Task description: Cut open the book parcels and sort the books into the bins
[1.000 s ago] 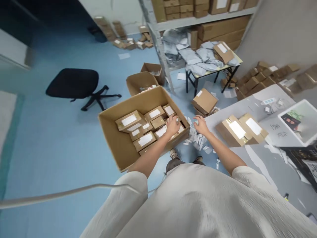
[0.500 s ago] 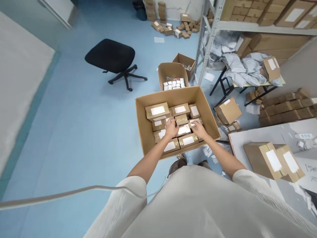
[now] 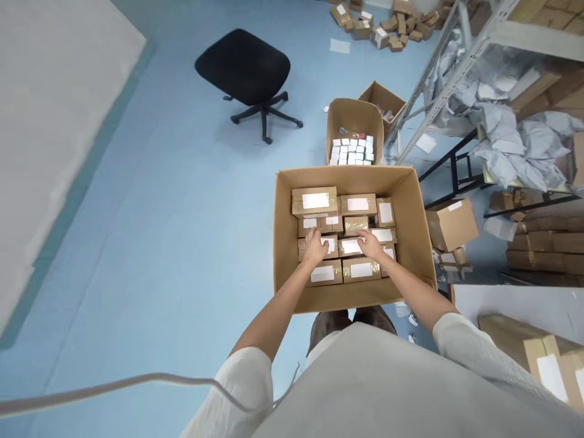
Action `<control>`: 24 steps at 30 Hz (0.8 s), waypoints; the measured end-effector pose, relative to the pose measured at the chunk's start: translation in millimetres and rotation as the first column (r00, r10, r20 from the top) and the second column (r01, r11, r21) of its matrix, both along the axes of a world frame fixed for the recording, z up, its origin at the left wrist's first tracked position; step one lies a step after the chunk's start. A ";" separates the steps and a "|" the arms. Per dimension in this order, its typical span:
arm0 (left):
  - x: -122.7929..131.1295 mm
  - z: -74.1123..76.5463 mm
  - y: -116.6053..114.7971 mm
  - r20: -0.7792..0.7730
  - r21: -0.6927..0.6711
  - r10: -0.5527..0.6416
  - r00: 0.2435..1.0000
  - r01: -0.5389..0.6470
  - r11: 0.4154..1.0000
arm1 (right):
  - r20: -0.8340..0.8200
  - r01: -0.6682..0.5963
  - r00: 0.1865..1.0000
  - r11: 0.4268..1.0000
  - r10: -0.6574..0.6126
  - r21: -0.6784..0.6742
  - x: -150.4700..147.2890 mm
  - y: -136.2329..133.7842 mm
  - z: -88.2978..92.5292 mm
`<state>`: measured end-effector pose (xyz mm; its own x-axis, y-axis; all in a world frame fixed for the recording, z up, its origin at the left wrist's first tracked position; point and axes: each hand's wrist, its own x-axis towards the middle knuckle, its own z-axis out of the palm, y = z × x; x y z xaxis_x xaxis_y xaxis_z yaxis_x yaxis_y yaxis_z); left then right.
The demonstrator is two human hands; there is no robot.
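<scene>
A large open carton (image 3: pixel 285 292) in front of me holds several small brown boxes with white labels. My left hand (image 3: pixel 314 246) reaches in with thumb and fingers apart, over a small labelled box (image 3: pixel 332 250) in the left part. Its fingertips are at the top of that box. My right hand (image 3: pixel 370 245) lies over the middle of the packed boxes, thumb apart from its fingers. It touches the labelled box (image 3: pixel 350 246) between my hands. Just beyond is a taped box (image 3: pixel 356 225); another labelled box (image 3: pixel 383 235) lies right of my right hand.
Behind the carton stands a smaller carton (image 3: pixel 335 121) with several white small boxes. A black office chair (image 3: pixel 244 67) is on the blue floor at the far left. Metal shelving (image 3: pixel 438 103) and a table (image 3: pixel 511 298) with boxes flank the right. A white cable (image 3: pixel 137 380) crosses lower left.
My view has shifted, so the carton appears more upright. My left hand has moved left and nearer onto a small box. My right hand has shifted left off the right-hand box.
</scene>
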<state>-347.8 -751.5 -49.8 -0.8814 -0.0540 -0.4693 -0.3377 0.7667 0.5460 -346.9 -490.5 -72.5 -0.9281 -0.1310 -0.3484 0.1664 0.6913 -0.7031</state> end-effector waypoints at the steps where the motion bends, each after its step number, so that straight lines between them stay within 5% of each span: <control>1: 1.2 -7.3 -1.6 0.009 0.001 0.023 1.000 -0.023 1.000 | 0.002 -0.038 0.999 0.999 0.038 0.007 -8.3 -2.1 -8.3; 8: 11.4 -48.5 -9.6 0.038 0.018 0.146 0.988 -0.147 0.989 | 0.047 -0.373 0.928 0.917 0.370 0.143 -72.5 -34.7 -59.8; 14: 11.6 -67.5 -12.4 0.053 -0.001 0.187 0.981 -0.187 0.982 | 0.080 -0.549 0.834 0.803 0.546 0.232 -110.3 -68.4 -80.4; 24: -19.8 -78.2 -24.3 0.036 -0.031 0.248 0.968 -0.247 0.969 | 0.073 -0.603 0.783 0.724 0.618 0.336 -103.9 -60.3 -90.7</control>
<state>-367.6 -775.8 -128.0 -0.8198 -0.2806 -0.4991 -0.5395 0.6706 0.5091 -450.8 -550.8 -163.2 -0.7014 -0.5617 -0.4388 -0.3956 0.8189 -0.4159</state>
